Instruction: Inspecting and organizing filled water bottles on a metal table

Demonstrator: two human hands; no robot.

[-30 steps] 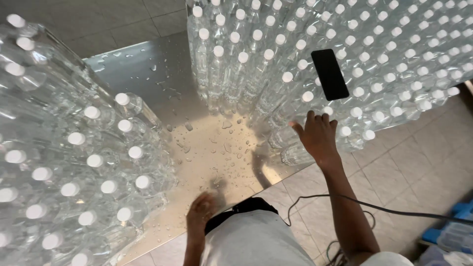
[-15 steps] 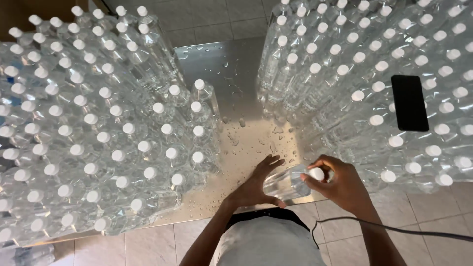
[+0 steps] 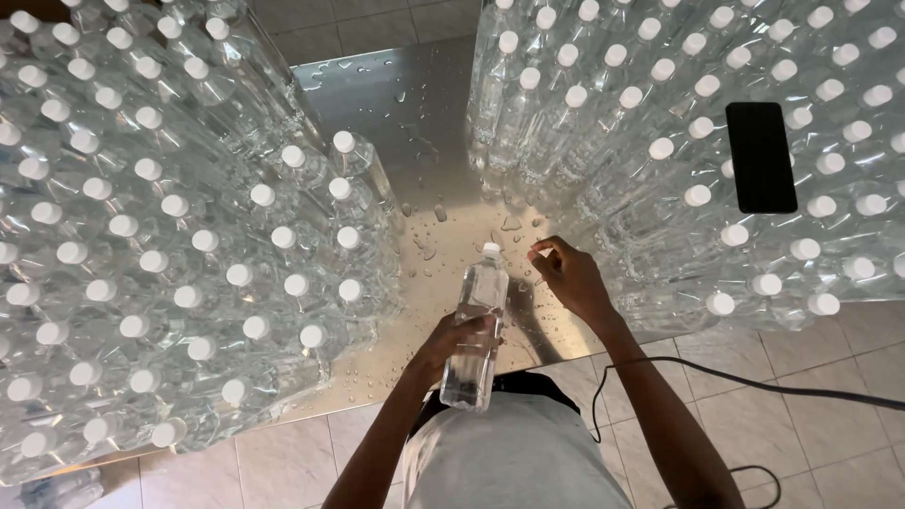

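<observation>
head view: a clear plastic bottle (image 3: 474,330) with a white cap tilts over the table's near edge, left hand (image 3: 451,347) wrapped around its lower body. right hand (image 3: 569,275) hovers just beside the cap, fingers loosely curled, holding nothing. capped bottle stacks (image 3: 170,245) crowd both sides of the wet steel table (image 3: 396,104); a black phone (image 3: 761,156) lies on the right stack.

A single head-worn camera looked steeply down from above the person's own torso, close over the wet steel table (image 3: 377,94). Capped bottles (image 3: 141,236) filled the left and upper right of the frame; tiled floor (image 3: 830,358) showed at the lower right.
</observation>
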